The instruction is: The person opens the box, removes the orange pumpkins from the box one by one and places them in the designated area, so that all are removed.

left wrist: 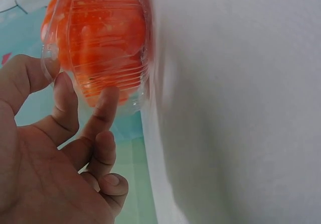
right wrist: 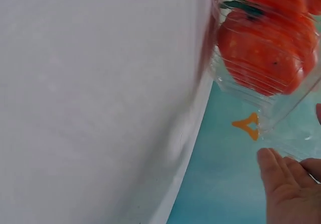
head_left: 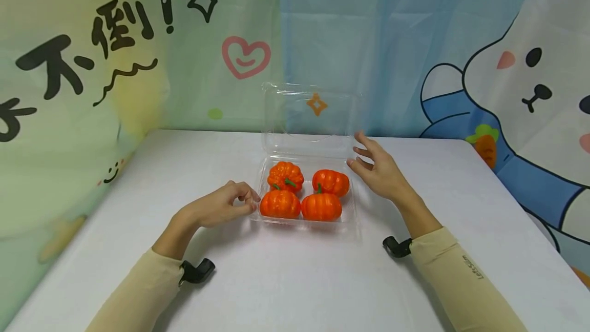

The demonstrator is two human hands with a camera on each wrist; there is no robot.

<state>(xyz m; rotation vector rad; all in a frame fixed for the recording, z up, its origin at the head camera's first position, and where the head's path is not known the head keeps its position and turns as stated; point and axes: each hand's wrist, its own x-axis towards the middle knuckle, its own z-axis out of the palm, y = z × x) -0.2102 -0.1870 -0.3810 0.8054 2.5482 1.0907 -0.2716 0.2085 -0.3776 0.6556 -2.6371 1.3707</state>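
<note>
Head view faces forward-down, farther back; close wrist views share the box (head_left: 304, 223).

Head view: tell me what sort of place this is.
Probably a simple indoor tabletop set for filming or demonstrations: a white table, a cartoon backdrop behind it, and orange pumpkins in a clear box.

Beige sleeves (head_left: 465, 275), black wrist cameras (head_left: 199, 271)

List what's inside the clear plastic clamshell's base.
Four glossy orange pumpkins, two in back, two in front. Bare clamshell base shows between the back pair; the floor directly under the pumpkins is covered.
</note>
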